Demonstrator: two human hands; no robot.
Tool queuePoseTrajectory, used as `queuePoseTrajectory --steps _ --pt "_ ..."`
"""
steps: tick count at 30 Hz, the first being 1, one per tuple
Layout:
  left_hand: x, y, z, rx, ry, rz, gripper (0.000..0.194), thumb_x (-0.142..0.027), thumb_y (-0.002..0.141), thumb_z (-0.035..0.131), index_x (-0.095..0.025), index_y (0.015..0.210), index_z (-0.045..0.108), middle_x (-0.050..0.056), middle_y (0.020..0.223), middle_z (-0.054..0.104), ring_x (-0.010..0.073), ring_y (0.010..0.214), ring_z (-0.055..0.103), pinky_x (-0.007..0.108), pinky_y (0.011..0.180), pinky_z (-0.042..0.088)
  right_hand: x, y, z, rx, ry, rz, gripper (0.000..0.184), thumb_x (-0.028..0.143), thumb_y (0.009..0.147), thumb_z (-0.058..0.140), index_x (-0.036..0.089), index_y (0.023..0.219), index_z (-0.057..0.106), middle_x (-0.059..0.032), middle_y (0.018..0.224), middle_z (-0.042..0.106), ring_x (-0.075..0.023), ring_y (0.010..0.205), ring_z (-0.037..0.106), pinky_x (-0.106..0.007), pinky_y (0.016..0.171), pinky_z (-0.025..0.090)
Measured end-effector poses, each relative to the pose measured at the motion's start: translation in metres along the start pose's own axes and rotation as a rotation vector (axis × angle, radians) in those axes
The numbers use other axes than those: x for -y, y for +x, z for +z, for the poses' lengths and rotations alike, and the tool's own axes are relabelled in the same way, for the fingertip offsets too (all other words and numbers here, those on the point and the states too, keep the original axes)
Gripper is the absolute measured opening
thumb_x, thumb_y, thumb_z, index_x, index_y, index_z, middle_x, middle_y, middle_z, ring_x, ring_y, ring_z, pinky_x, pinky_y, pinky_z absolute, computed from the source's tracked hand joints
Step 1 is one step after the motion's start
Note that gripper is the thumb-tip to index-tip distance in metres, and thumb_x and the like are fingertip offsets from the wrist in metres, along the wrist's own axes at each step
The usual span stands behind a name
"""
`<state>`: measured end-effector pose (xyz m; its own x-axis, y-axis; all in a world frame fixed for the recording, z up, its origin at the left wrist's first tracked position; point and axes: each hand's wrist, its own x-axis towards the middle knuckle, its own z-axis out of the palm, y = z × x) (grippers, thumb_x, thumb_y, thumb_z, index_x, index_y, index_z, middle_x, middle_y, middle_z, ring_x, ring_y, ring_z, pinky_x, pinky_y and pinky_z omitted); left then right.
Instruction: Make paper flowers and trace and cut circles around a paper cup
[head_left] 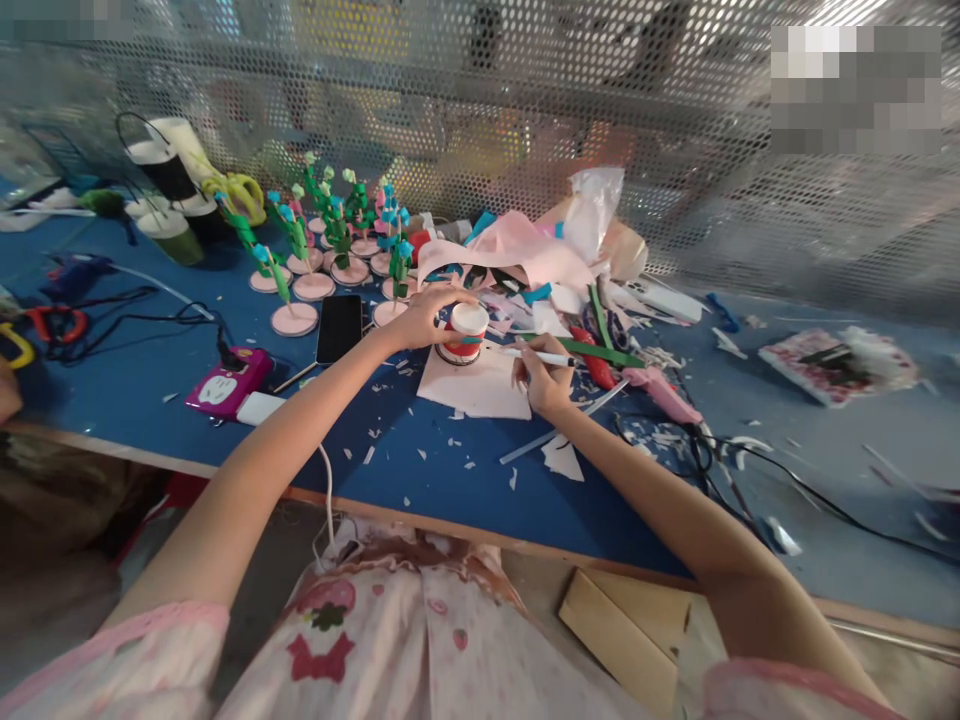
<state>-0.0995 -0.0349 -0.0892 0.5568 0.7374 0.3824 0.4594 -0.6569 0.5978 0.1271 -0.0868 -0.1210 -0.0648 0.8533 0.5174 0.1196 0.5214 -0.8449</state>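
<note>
On a white foam-like sheet stands a small round container with a white top and a red side. My left hand is closed around it from the left and presses it onto the sheet. In my right hand is a white pen with a dark end, its tip pointing left towards the container's base. Whether the tip touches the sheet I cannot tell.
Several flower models on pink round bases stand back left, near a black phone. A purple power socket lies left. Pink and white scraps are heaped behind. A glue gun with black cable is right; a perforated metal screen rises behind.
</note>
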Motion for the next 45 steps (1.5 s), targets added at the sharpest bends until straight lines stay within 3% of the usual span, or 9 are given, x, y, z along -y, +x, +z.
queuePoseTrajectory --steps 7,12,16,19,24,30,34,39,45 --pt "-0.003 0.004 -0.002 -0.194 0.148 -0.018 0.053 -0.030 0.085 0.057 -0.021 0.134 0.040 0.013 0.141 0.047 0.0257 0.131 0.043 0.040 0.107 0.038 -0.001 0.007 0.005 -0.135 0.121 0.067 0.037 0.053 0.078 0.058 0.022 0.063 0.043 0.0073 0.040 0.044 -0.0073 0.032 0.037 -0.021 0.035 0.029" --pt "-0.008 0.006 -0.004 -0.173 0.431 -0.055 0.057 -0.012 0.088 0.042 -0.028 0.141 0.028 0.012 0.153 0.024 0.0297 0.143 0.022 0.048 0.107 0.036 -0.003 0.009 0.003 -0.161 0.151 0.085 0.036 0.052 0.076 0.061 0.022 0.063 0.044 0.0081 0.037 0.043 -0.0072 0.031 0.037 -0.020 0.034 0.027" --pt "-0.029 -0.001 -0.010 -0.155 0.618 -0.186 0.044 -0.012 0.088 0.043 -0.015 0.131 0.039 0.021 0.141 0.037 0.0353 0.136 0.031 0.050 0.108 0.033 -0.005 0.009 0.002 -0.181 0.158 0.087 0.034 0.047 0.076 0.064 0.021 0.065 0.045 0.0081 0.039 0.046 -0.0066 0.033 0.040 -0.019 0.035 0.028" --pt "-0.043 -0.012 -0.013 -0.017 0.786 -0.292 0.038 -0.016 0.089 0.042 -0.005 0.126 0.042 0.027 0.130 0.045 0.0385 0.125 0.042 0.050 0.098 0.041 -0.008 0.010 0.001 -0.196 0.155 0.085 0.031 0.044 0.076 0.065 0.021 0.068 0.047 0.0078 0.042 0.048 -0.0068 0.035 0.043 -0.020 0.037 0.031" --pt "-0.045 -0.033 -0.010 0.294 0.894 -0.359 0.036 -0.021 0.088 0.044 -0.004 0.120 0.045 0.025 0.124 0.050 0.0368 0.121 0.044 0.047 0.093 0.044 -0.009 0.012 0.000 -0.218 0.162 0.092 0.031 0.047 0.077 0.063 0.021 0.070 0.047 0.0072 0.043 0.049 -0.0078 0.036 0.045 -0.021 0.038 0.034" --pt "-0.047 -0.039 -0.005 0.395 0.902 -0.328 0.046 0.001 0.078 0.039 -0.008 0.124 0.043 0.023 0.126 0.046 0.0361 0.117 0.047 0.043 0.082 0.050 0.006 0.019 -0.008 -0.240 0.237 0.137 0.035 0.052 0.073 0.063 0.022 0.070 0.046 0.0064 0.045 0.050 -0.0094 0.036 0.046 -0.022 0.037 0.035" --pt "-0.050 -0.041 -0.001 0.398 0.907 -0.325 0.051 0.005 0.073 0.041 -0.005 0.123 0.041 0.026 0.126 0.043 0.0377 0.114 0.049 0.044 0.079 0.051 0.020 0.013 -0.016 -0.136 0.392 0.223 0.032 0.052 0.073 0.060 0.021 0.075 0.055 0.0021 0.050 0.057 -0.0127 0.042 0.053 -0.025 0.039 0.042" --pt "-0.045 -0.044 -0.001 0.243 0.767 -0.297 0.037 0.005 0.079 0.035 -0.009 0.108 0.052 0.021 0.118 0.050 0.0286 0.109 0.054 0.040 0.082 0.050 0.029 -0.004 -0.015 0.013 0.474 0.322 0.039 0.057 0.076 0.055 0.018 0.081 0.060 -0.0013 0.055 0.061 -0.0150 0.045 0.058 -0.028 0.040 0.046" --pt "-0.041 -0.041 0.008 -0.193 -0.011 -0.313 0.015 -0.031 0.083 0.058 -0.017 0.089 0.063 0.006 0.090 0.066 0.0194 0.083 0.062 0.036 0.078 0.052 0.033 -0.020 0.000 0.082 0.562 0.383 0.031 0.043 0.074 0.067 0.020 0.091 0.055 0.0035 0.054 0.060 -0.0138 0.046 0.058 -0.023 0.037 0.043"
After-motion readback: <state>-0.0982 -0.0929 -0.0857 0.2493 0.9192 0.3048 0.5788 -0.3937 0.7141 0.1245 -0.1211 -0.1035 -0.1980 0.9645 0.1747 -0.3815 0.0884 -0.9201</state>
